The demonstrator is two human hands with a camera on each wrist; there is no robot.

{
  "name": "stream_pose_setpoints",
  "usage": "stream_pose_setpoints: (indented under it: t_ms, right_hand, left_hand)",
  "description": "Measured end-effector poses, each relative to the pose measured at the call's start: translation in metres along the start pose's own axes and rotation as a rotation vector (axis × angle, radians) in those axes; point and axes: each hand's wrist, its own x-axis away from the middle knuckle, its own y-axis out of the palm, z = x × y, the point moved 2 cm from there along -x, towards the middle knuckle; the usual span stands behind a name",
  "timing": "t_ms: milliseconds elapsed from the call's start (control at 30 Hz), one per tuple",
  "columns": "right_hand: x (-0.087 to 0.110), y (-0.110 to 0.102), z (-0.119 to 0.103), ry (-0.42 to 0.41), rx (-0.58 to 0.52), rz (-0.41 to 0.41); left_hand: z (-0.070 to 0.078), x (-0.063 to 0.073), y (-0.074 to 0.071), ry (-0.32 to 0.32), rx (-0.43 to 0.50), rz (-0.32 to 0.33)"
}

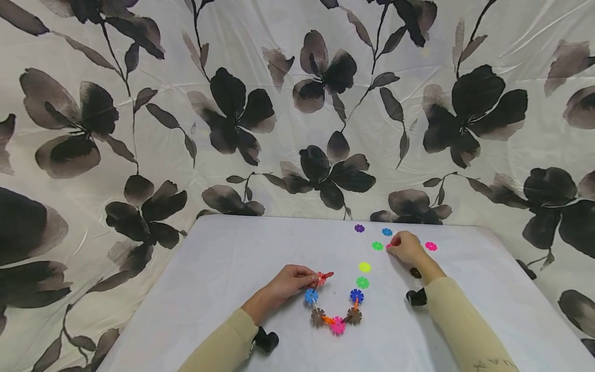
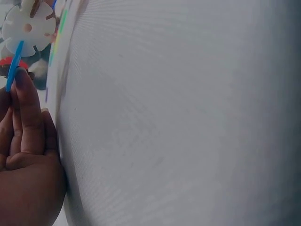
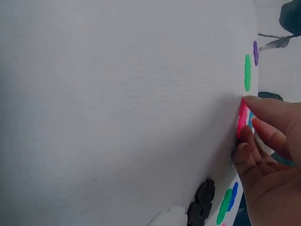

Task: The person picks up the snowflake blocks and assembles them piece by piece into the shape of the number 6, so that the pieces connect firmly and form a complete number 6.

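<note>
A curved chain of notched plastic snowflake discs lies on the white table, with a pink disc [image 1: 337,326] at its lowest bend. My left hand [image 1: 288,283] pinches its left end, near a red disc [image 1: 327,275] and a light blue disc [image 1: 311,296]. In the left wrist view the blue disc [image 2: 15,66] shows edge-on at the fingertips, slotted to a white disc [image 2: 40,30]. Further back on the right, my right hand [image 1: 409,249] pinches a loose pink disc [image 3: 242,117] at the table surface; its fingers cover most of it in the head view.
Loose discs lie around the right hand: green [image 1: 377,246], purple [image 1: 359,228], blue [image 1: 387,232], pink [image 1: 431,246] and dark brown [image 1: 415,272]. A yellow disc [image 1: 364,267] and another green disc [image 1: 362,282] lie above the chain's right end. Flowered cloth [image 1: 325,103] hangs behind the table.
</note>
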Motion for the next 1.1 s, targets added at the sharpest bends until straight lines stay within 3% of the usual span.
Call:
stream_pose_setpoints:
  t_ms: [200,600,833,1100]
  right_hand:
    - [0.004,-0.003,0.003,0.009,-0.015,0.011]
    - [0.014,-0.009,0.008,0.067,-0.073,-0.068]
    - [0.02,-0.006,0.011,-0.01,-0.109,-0.02]
    - [0.03,0.0,0.001,-0.042,-0.269,-0.039]
  left_hand:
    - [0.002,0.0,0.0,0.005,-0.024,0.015]
    - [0.003,0.002,0.002,0.017,-0.007,-0.008]
    - [0.003,0.001,0.002,0.015,0.003,-0.002]
    - [0.003,0.0,0.002,0.008,0.002,-0.005]
